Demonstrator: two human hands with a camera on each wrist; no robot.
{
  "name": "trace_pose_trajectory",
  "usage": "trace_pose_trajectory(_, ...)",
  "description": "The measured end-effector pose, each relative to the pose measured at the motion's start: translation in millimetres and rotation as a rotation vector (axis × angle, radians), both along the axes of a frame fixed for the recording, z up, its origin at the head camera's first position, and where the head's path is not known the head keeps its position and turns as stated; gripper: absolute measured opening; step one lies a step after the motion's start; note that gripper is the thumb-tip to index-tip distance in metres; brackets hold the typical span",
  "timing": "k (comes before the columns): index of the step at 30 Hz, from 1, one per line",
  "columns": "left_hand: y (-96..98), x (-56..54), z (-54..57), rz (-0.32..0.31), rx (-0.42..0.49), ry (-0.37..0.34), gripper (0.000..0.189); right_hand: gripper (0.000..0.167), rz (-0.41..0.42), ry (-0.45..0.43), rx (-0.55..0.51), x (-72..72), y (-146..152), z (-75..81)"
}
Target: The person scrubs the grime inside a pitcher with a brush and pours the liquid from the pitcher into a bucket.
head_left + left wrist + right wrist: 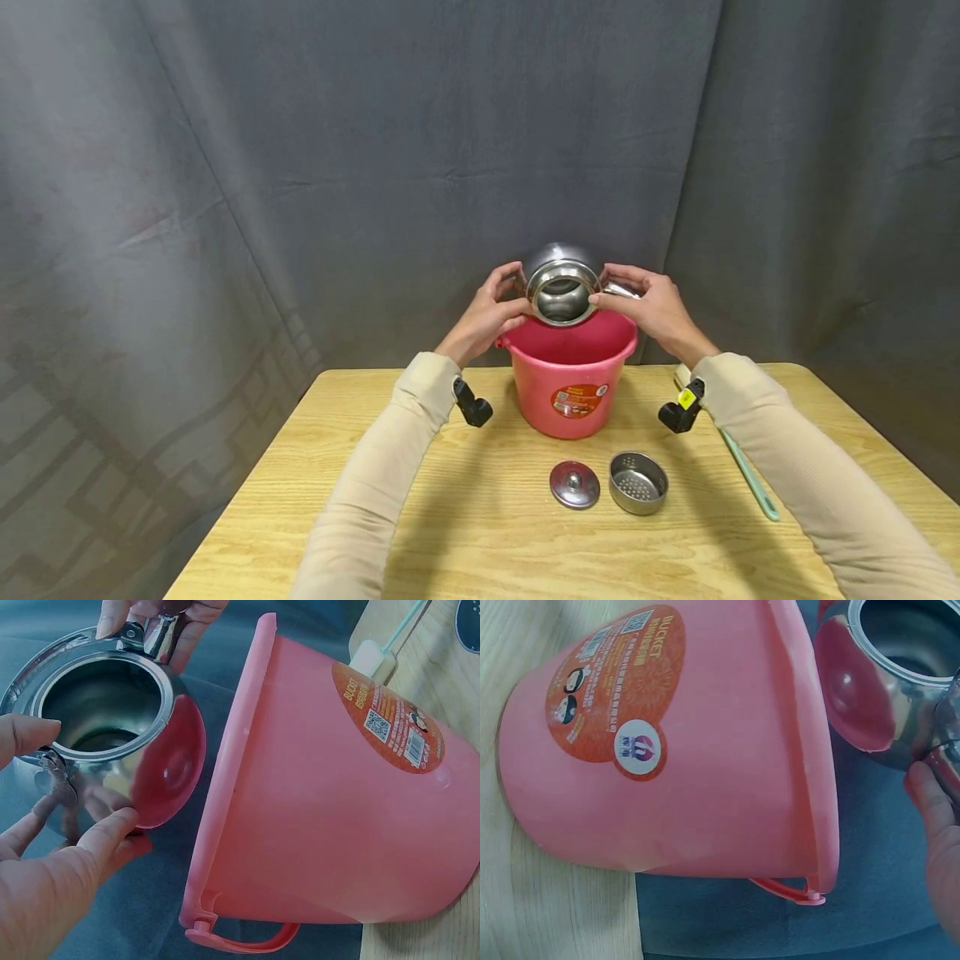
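Note:
A shiny steel teapot [558,254] without its lid is held above the pink bucket [570,393], tilted so its round mouth faces me. My left hand [489,315] grips the pot's left side; in the left wrist view the thumb lies at the rim and the fingers at the body. On the opposite side my right hand [654,307] holds it around a shiny projecting part [946,761], thumb near the rim. On the table in front of the bucket lie a round metal lid [574,485] with a knob and a perforated metal strainer cup [637,483].
A brush-like tool with a pale green handle [752,479] lies at the right, partly hidden by my right forearm. The bucket stands toward the back of the wooden table [480,542]. A grey curtain [450,167] hangs behind the table.

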State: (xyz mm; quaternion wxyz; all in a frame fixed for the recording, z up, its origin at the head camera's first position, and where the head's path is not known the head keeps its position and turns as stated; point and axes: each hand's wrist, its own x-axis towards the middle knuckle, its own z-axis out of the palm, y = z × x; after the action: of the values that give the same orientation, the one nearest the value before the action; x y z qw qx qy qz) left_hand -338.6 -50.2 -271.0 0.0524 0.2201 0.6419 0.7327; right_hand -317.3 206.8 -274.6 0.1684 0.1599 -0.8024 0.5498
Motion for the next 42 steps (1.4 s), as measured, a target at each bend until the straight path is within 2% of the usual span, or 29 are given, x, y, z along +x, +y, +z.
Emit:
trace_pose_trajectory(16,-3.3,2.9,4.1,0.001,-0.073,0.099,0.080,0.063,-0.025,0.129,-0.003,2.2,0.0,-5.1)
trace_pose_trajectory(26,-3.6,3.5,4.7,-0.029,-0.061,0.131,0.087,0.065,0.022,0.174,-0.049,2.0,1.0,-8.7)
trace_pose_trajectory(35,-3.4,2.1,3.0,-0.055,-0.052,0.163,0.089,0.066,0.040,0.216,-0.053,26.8,-7.7,5.6)
trace_pose_trajectory(41,-2.3,1.4,3.0,-0.059,-0.058,0.208,0.091,0.067,0.023,0.249,-0.028,28.8,-7.3,5.2)
trace_pose_trajectory(42,-2.3,1.4,3.0,-0.061,-0.058,0.214,0.091,0.068,0.017,0.255,-0.024,25.0,-5.7,2.8)
